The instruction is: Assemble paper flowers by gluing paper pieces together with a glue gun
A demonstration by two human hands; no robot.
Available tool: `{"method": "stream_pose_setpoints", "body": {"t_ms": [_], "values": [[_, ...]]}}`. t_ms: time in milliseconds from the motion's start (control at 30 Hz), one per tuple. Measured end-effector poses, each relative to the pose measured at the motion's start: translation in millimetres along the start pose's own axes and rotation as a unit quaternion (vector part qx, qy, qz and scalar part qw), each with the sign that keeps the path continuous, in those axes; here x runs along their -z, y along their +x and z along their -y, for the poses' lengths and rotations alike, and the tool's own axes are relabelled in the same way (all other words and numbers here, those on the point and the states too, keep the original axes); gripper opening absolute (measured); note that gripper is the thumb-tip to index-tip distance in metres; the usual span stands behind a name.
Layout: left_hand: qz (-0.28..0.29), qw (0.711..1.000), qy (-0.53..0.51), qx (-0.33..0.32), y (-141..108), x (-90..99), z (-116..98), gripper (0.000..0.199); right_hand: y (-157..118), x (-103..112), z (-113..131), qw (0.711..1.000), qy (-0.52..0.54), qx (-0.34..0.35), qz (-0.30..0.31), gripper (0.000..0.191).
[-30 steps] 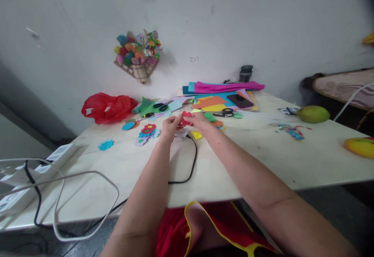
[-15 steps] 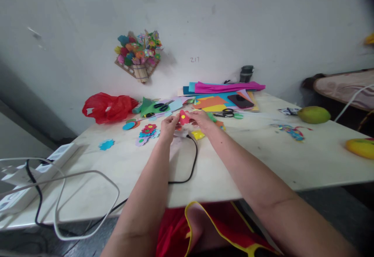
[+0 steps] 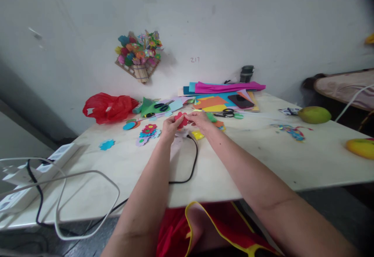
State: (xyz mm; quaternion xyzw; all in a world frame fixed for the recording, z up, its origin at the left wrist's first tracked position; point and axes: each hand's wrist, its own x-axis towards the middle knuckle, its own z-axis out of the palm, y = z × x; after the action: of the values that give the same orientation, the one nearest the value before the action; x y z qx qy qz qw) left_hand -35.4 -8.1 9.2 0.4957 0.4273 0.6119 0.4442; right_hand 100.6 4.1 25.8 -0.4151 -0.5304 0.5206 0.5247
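A red paper flower is pinched between my two hands over the middle of the table. My left hand grips its left side, thumb on top. On its right edge, my right hand closes with thumb and forefinger; its centre is covered by the fingers. To the left lies a small pile of layered paper flowers, red, blue and lilac. A single blue paper flower rests farther left. Just right of my hands are a yellow piece and some green and orange paper bits, partly hidden.
Black-handled scissors and a phone lie behind on coloured sheets. A black cable crosses the table before me. A power strip with looping cords is left; a green mango sits right.
The red flower has turned in my fingers, so its yellow centre no longer shows. My left thumb now lies over it; both arms stay nearly in place.
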Motion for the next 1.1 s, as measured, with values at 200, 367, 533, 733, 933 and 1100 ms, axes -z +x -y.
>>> {"method": "stream_pose_setpoints", "body": {"t_ms": [200, 367, 533, 733, 933, 1100], "values": [[-0.005, 1.0, 0.017, -0.019, -0.5, -1.6, 0.2, 0.047, -1.2, -1.5, 1.3, 1.0, 0.01, -0.003, -0.002, 0.019], [-0.018, 1.0, 0.012, -0.021, -3.6, -0.2, -4.5, 0.054, -0.1, -0.4, 1.3, 1.0, 0.02, -0.006, -0.007, 0.02], [-0.034, 0.999, -0.011, -0.015, -2.2, 3.4, -4.2, 0.052, 1.6, 1.6, -1.7, 1.0, 0.014, -0.003, 0.006, 0.022], [-0.043, 0.998, -0.024, -0.029, -1.3, 1.8, -3.0, 0.049, 1.5, 1.3, -3.0, 0.998, 0.028, -0.007, 0.055, 0.028], [-0.041, 0.999, -0.019, -0.028, 0.5, -1.6, -0.8, 0.049, 2.4, -3.5, -5.7, 1.0, 0.002, -0.003, 0.024, 0.021], [-0.037, 0.999, -0.021, -0.028, -0.2, -3.3, 0.4, 0.047, 2.2, -5.2, -6.2, 1.0, 0.012, -0.01, 0.0, 0.018]]}}
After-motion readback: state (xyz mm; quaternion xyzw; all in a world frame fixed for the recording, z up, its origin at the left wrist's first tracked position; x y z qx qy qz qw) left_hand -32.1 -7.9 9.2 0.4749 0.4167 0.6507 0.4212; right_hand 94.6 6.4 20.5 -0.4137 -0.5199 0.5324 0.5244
